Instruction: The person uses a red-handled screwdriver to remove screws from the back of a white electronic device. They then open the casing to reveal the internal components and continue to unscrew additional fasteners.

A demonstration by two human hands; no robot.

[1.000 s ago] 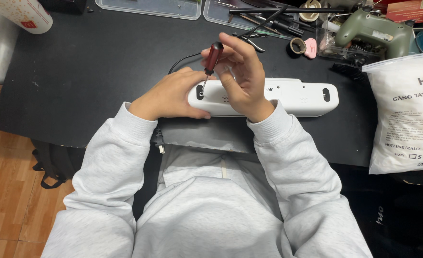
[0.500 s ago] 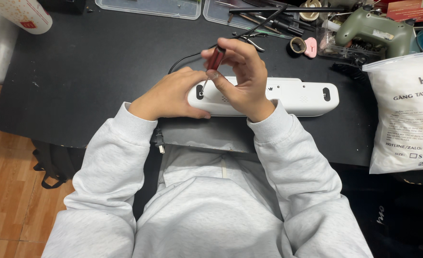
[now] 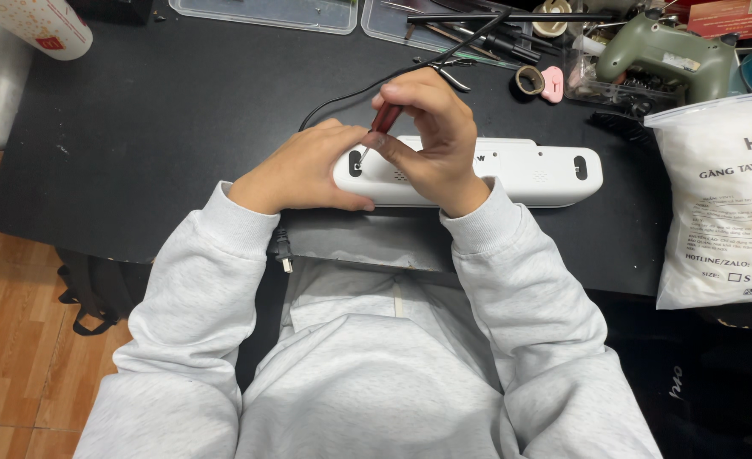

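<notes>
The right hand [image 3: 431, 136] pinched a red-handled screwdriver [image 3: 382, 121] in closed fingers over the white casing [image 3: 520, 170]; the left hand [image 3: 303, 170] lay flat, fingers loosely spread, on the casing's end.

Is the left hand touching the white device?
Touching. The head view shows the left hand lying on the left end of the white device, fingers wrapped against it.

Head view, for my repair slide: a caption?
Right hand drives a red-handled screwdriver into a white device; left hand steadies it.
</notes>
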